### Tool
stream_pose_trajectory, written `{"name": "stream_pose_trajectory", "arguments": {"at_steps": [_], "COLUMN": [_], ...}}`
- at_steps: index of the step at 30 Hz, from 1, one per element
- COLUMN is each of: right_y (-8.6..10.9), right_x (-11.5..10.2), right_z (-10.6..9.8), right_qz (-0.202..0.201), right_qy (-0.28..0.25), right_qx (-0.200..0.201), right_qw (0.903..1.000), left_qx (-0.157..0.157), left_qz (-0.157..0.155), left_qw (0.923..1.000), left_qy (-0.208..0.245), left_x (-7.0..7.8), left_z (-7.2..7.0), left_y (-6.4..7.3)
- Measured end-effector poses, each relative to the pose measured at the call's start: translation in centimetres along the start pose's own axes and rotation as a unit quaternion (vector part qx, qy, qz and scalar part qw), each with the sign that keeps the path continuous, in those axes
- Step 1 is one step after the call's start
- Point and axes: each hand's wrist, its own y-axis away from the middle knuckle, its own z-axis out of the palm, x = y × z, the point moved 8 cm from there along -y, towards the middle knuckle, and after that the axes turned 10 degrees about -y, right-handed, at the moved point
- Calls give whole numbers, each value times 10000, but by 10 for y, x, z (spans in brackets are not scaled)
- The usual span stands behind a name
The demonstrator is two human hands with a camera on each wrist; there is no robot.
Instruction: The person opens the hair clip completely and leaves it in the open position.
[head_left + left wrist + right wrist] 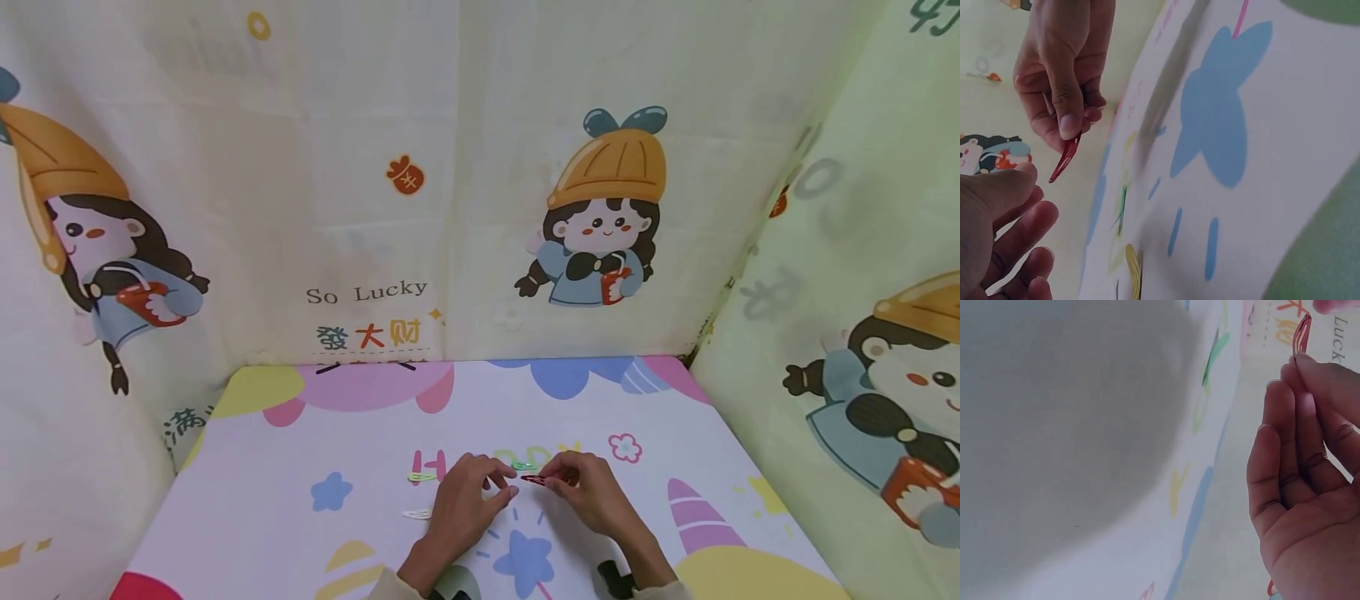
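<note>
My right hand (596, 493) pinches one end of a red snap hair clip (533, 479) between thumb and fingertip. The clip (1065, 161) is held up above the table, its free end pointing at my left hand (465, 500). That left hand has nothing between its loosely bent fingers, and its fingertips are a short gap from the clip in the left wrist view. Just beyond the two hands lies a green hair clip (522, 466). To the left of my left hand are a yellow-green hair clip (422, 477) and, nearer me, a white one (417, 514).
The white tabletop (600, 433) carries printed stars, letters and clouds. Fabric walls with cartoon figures close it in at the back (480, 250), left and right. A dark wrist strap (617, 578) shows at my right forearm.
</note>
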Motion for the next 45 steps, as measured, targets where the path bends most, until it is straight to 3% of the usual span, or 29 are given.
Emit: {"name": "stream_pose_trajectory", "arguments": {"at_steps": [15,27,37,45], "right_y": [4,1,-2,-4], "right_x": [-17,-23,-18,-20], "right_z": [0,1,2,1], "right_qz": [-452,-513,-305,-235], "right_qy": [-446,-610,-1137,-1543], "right_qx": [-123,-176,-123,-155], "right_qw": [9979,9967,9930,9876], "left_qx": [117,-133,-19,-137], "left_qz": [42,-26,-67,-171], "left_qw": [9998,9977,9844,9760], "left_qy": [133,667,1758,2166], "left_x": [5,2,1,0], "left_z": [-3,3,-2,-1], "left_y": [0,-2,-4,-5]}}
